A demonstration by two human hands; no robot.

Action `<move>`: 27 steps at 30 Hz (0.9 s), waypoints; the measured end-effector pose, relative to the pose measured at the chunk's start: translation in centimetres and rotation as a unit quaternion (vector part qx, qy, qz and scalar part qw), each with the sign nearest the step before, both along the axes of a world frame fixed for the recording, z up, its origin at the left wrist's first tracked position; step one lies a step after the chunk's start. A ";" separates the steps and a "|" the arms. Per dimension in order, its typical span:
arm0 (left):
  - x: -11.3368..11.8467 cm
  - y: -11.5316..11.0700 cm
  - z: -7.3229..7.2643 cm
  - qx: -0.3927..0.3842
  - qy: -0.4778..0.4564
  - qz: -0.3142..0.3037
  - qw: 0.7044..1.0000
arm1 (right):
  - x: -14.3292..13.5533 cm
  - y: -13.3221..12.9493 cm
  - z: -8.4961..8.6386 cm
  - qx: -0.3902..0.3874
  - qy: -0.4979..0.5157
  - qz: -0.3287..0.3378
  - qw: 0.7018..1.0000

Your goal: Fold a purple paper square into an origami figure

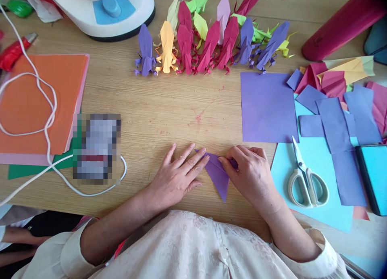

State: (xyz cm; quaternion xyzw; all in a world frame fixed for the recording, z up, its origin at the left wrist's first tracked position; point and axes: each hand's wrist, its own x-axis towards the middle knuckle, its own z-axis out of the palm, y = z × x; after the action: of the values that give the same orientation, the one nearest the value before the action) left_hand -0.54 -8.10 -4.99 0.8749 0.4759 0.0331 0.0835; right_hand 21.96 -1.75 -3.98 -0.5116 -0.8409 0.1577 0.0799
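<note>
A small folded piece of purple origami paper (pixel 218 175) lies on the wooden table in front of me, one point aimed toward my body. My left hand (pixel 183 168) rests flat with fingers spread, its fingertips on the paper's left edge. My right hand (pixel 250 170) pinches the paper's upper right part between thumb and curled fingers, which hide that corner. To the upper right is a flat purple paper sheet (pixel 269 107). White-handled scissors (pixel 306 182) lie to the right of my right hand, on a light blue sheet (pixel 281 166).
Several folded paper figures (pixel 167 47) stand along the back. Purple paper scraps (pixel 332 125) and a dark-edged phone (pixel 373 178) are at right. At left are orange paper (pixel 39 101), a white cable (pixel 48 140) and a blurred device (pixel 96 146). A white appliance (pixel 75 13) stands behind.
</note>
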 end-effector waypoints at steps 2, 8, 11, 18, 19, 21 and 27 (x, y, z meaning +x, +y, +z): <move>0.1 0.0 0.0 0.000 0.000 0.004 1.000 | 0.0 0.0 0.0 0.005 0.000 0.002 1.000; 0.4 0.0 0.2 0.008 -0.005 0.011 1.000 | 0.1 0.0 -0.1 0.015 0.003 0.006 1.000; 0.6 -0.1 0.4 0.011 -0.005 0.020 1.000 | 0.1 0.0 -0.1 0.017 0.002 0.007 1.000; 0.8 -0.2 0.2 0.025 -0.012 0.021 0.999 | 0.1 0.0 -0.2 0.025 0.008 0.005 1.000; 0.8 -0.2 0.1 0.026 -0.016 0.019 0.999 | 0.1 0.0 -0.2 0.025 0.009 0.005 1.000; 0.8 -0.1 0.1 0.024 -0.022 0.013 0.999 | 0.1 0.0 -0.2 0.024 0.011 0.005 1.000; 0.6 -0.5 0.1 0.009 -0.012 0.023 1.000 | 0.1 0.0 -0.2 0.018 0.009 0.005 1.000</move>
State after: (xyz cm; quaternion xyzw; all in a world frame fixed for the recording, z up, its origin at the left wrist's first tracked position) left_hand 0.11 -8.58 -4.90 0.8637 0.4950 0.0499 0.0810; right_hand 22.04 -1.72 -4.15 -0.5044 -0.8453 0.1477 0.0961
